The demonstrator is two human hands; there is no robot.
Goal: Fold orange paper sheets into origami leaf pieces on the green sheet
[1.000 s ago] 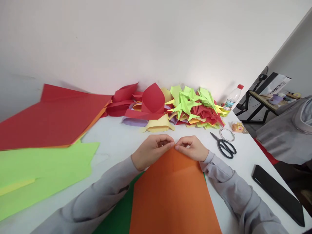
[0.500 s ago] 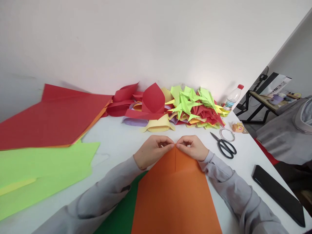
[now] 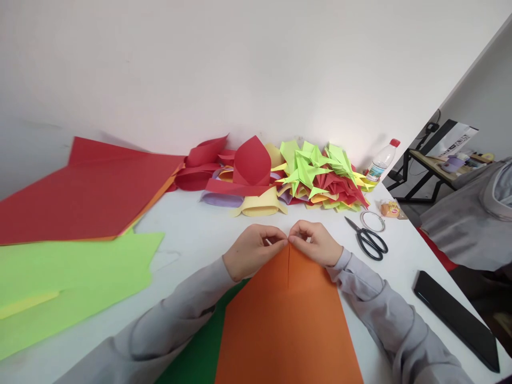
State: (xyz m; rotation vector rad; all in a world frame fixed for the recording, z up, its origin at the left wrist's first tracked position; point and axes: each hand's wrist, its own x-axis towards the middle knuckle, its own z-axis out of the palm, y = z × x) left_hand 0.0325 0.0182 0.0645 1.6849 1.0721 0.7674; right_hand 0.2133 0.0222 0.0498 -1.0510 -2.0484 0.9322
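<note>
The orange sheet [image 3: 288, 320] lies at the near middle of the table [image 3: 192, 229], its two far corners folded inward so that their edges meet along a centre seam and form a point at the far end. This point is pinched from the left by the left hand [image 3: 252, 248], fingers curled narrow on the paper, and from the right by the right hand [image 3: 316, 242], closed in the same way; the two hands almost touch above the seam. A green sheet [image 3: 200, 357] is partly covered by the orange sheet on its left. Red sheets [image 3: 88, 186] and lime sheets [image 3: 68, 282] are spread at the left. A pile of folded paper [image 3: 296, 178] is set against the far wall. Scissors [image 3: 370, 240] lie just right of the right hand, a tape ring [image 3: 373, 220] beyond them, a bottle [image 3: 382, 160] at the far right corner.
</note>
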